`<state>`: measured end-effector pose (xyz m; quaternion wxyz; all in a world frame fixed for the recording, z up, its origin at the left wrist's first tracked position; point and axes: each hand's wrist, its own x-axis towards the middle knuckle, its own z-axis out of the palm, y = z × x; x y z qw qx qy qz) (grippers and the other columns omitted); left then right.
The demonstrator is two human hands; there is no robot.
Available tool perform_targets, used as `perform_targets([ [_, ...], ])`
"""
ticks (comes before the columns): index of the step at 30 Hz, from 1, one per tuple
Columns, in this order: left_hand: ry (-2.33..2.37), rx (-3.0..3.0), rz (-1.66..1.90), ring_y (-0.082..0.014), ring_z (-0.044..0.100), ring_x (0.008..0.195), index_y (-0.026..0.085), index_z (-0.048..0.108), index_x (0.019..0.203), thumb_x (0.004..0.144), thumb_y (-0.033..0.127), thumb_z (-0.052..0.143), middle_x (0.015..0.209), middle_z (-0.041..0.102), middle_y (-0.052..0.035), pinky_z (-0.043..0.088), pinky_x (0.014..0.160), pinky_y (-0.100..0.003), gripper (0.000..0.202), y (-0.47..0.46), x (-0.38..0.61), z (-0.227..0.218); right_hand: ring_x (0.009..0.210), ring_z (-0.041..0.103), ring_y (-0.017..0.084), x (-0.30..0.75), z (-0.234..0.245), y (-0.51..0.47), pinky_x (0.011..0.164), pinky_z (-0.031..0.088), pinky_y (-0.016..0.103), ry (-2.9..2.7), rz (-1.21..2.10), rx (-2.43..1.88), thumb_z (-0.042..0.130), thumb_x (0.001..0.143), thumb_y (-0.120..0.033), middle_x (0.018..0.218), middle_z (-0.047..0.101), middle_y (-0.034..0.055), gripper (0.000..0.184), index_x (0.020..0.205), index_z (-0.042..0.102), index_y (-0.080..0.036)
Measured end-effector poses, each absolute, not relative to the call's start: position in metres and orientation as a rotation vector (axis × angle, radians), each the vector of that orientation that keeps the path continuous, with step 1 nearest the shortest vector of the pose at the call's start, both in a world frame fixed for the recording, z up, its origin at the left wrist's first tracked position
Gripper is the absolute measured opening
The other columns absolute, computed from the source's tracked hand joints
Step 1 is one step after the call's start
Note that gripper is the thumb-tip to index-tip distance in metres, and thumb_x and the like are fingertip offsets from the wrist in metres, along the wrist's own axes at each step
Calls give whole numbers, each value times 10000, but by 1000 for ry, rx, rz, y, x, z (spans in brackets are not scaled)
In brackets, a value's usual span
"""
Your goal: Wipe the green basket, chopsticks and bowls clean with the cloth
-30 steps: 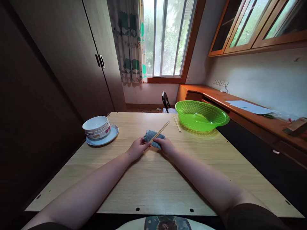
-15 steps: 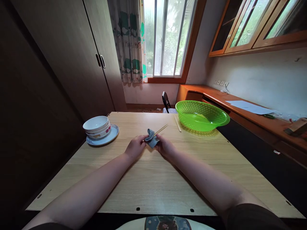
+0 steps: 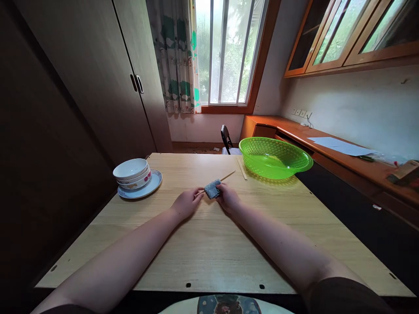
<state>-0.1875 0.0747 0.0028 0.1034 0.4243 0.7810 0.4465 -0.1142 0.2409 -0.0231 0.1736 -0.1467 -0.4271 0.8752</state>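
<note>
A small grey-blue cloth (image 3: 212, 189) is folded around the middle of a pair of thin wooden chopsticks (image 3: 228, 175) above the table. My left hand (image 3: 189, 203) pinches the chopsticks at their near left end, just beside the cloth. With thumb and fingers, my right hand (image 3: 227, 197) grips the cloth from its right side. The far ends of the chopsticks stick out past the cloth toward the upper right. Whether one or two sticks are inside the cloth is hard to make out now.
Stacked bowls (image 3: 132, 174) stand on a plate (image 3: 156, 179) at the table's left. On the right sits a green plastic basin (image 3: 278, 163), with more chopsticks (image 3: 242, 168) lying beside it. A chair (image 3: 226, 137) stands beyond the far edge of the wooden table (image 3: 203, 253).
The cloth has turned from a loose, bunched shape to a flat fold around the chopsticks. My left hand has moved off the cloth onto the stick ends, which now show on the left.
</note>
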Motion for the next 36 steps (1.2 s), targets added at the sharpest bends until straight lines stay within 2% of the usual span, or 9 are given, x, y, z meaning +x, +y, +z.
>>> perform_targets([
  [3, 2281, 1263, 1249, -181, 581, 623, 205, 692, 905, 868, 401, 460, 760, 698, -49, 407, 599, -274, 306, 75, -192, 1, 686, 589, 151, -112, -23, 241, 643, 455, 269, -1311, 2468, -370, 655, 636, -172, 717, 655, -5, 124, 757, 627, -184],
  [7, 2243, 1282, 1248, -151, 546, 563, 194, 662, 789, 863, 375, 444, 725, 679, -33, 385, 560, -263, 293, 78, -191, -1, 761, 634, 180, -108, -21, 237, 718, 484, 311, -1433, 2500, -310, 751, 645, -273, 820, 701, 26, 237, 844, 659, -184],
  [11, 2113, 1183, 1337, -134, 543, 536, 184, 638, 805, 843, 396, 463, 723, 668, -22, 409, 551, -256, 278, 79, -191, -4, 741, 650, 189, -108, -23, 236, 728, 493, 325, -1531, 2477, -328, 805, 611, -318, 795, 712, 44, 290, 817, 670, -165],
  [18, 2051, 999, 1402, -123, 517, 493, 158, 611, 802, 833, 502, 469, 629, 629, -17, 411, 512, -252, 374, 80, -195, -9, 697, 646, 178, -107, -19, 237, 675, 498, 303, -1525, 2391, -410, 796, 618, -310, 770, 713, 55, 244, 767, 682, -154],
  [22, 2079, 1023, 1406, -121, 525, 502, 159, 591, 767, 834, 499, 469, 645, 640, -23, 412, 516, -250, 368, 81, -195, -10, 678, 632, 167, -106, -18, 236, 640, 495, 288, -1538, 2489, -394, 782, 624, -297, 745, 705, 46, 219, 754, 678, -155],
  [27, 2094, 967, 1427, -127, 529, 497, 161, 600, 784, 827, 506, 466, 618, 621, -9, 428, 516, -258, 373, 81, -194, -7, 707, 633, 151, -106, -20, 236, 681, 482, 260, -1557, 2549, -380, 810, 563, -234, 789, 715, 55, 258, 768, 691, -134],
  [31, 2110, 1004, 1407, -127, 531, 494, 169, 588, 751, 823, 511, 464, 620, 627, -8, 430, 527, -262, 371, 81, -194, -5, 709, 633, 148, -103, -17, 234, 663, 468, 254, -1566, 2632, -341, 819, 568, -258, 812, 721, 54, 282, 799, 709, -141],
  [36, 2114, 1064, 1398, -150, 573, 565, 176, 585, 733, 832, 496, 453, 651, 639, -23, 449, 597, -281, 360, 81, -194, -5, 686, 626, 145, -103, -16, 233, 646, 464, 256, -1585, 2577, -409, 840, 546, -273, 772, 715, 41, 279, 758, 711, -146],
])
